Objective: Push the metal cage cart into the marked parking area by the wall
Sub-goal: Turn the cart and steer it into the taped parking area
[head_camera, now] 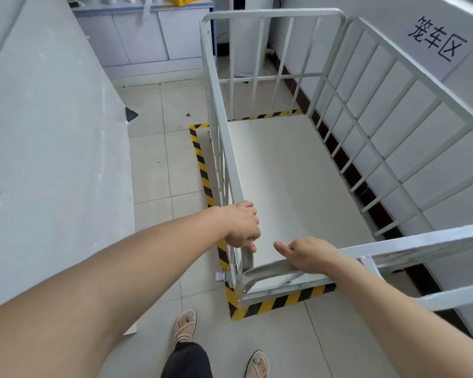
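One head-worn wide view; it looks forward and steeply down, close over the cart [284, 173]; floor [153, 165] and wall [462, 118] fill the edges.

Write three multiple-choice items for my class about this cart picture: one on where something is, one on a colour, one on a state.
1. Where is the paper sign with black characters?
A. On the wall right of the cart
B. On the floor
C. On the cabinet

2. What colours is the floor tape?
A. Red and white
B. Yellow and black
C. Plain blue

3. What is the left hand doing?
A. Hanging free
B. Gripping the cart side rail
C. Touching the floor

Answers:
1 A, it is stuck to the wall behind the bars.
2 B, the stripes edge the cart's base.
3 B, its fingers curl over the rail top, while the right hand rests on the near rail.
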The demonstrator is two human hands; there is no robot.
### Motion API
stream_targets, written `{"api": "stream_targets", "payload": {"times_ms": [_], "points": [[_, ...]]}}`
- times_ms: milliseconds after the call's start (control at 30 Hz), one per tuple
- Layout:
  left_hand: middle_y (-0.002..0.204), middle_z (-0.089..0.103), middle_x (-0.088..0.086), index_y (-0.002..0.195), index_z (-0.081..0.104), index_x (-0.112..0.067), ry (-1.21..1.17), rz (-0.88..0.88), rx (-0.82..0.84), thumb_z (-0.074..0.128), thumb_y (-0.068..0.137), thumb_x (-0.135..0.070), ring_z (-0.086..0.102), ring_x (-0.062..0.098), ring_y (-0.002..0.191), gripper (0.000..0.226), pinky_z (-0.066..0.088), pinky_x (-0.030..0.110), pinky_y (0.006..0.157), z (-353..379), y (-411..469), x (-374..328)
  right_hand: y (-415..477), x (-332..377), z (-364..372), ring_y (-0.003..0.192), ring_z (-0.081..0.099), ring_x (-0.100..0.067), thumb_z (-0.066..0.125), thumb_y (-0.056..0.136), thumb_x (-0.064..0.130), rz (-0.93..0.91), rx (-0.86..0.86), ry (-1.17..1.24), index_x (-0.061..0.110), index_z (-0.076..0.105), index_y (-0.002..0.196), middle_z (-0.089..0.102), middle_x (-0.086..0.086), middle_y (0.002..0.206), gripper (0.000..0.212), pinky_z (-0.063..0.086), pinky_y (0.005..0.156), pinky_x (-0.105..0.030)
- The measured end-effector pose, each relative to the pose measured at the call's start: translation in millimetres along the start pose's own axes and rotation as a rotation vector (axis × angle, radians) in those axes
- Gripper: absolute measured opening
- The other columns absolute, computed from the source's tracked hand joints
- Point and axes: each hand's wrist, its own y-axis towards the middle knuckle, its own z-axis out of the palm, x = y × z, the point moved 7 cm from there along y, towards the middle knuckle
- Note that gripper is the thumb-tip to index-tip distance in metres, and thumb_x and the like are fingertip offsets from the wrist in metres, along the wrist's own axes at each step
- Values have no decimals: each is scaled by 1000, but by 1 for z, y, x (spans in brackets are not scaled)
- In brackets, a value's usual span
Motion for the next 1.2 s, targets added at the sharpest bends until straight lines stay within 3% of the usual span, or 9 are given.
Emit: {"api": "stream_targets", "payload": {"times_ms": [133, 367, 733, 1200], "points": [[114, 61, 2, 115, 62, -22, 28, 64, 0, 32, 96, -56, 44, 25, 122, 49, 5, 53, 119, -3, 4, 13, -6, 3, 0, 50, 43, -15, 16, 95, 64, 59, -170, -76, 17, 39, 52, 43, 2, 53, 68, 35, 50, -27], [113, 61, 2, 116, 60, -22, 19, 147, -55, 29, 98, -52, 46, 24, 115, 48, 19, 48, 110, 1, 7, 15, -19, 7, -4, 48, 41, -17, 16, 98, 59, 89, -319, -161, 15, 35, 52, 40, 2, 49, 66, 30, 49, -30], [95, 56, -5, 103, 65, -25, -89, 117, -110, 33, 96, -53, 43, 18, 104, 43, 20, 41, 105, 1, 8, 15, -22, 8, -4, 43, 38, -13, 16, 101, 48, 88, -407, -140, 18, 34, 47, 39, 3, 45, 65, 28, 49, -28], [102, 62, -4, 102, 65, -25, -83, 113, -122, 34, 95, -54, 44, 18, 105, 43, 20, 42, 104, 0, 9, 14, -18, 6, -2, 45, 40, -14, 15, 101, 48, 84, -426, -158, 15, 37, 48, 41, 3, 46, 67, 26, 48, -27]]}}
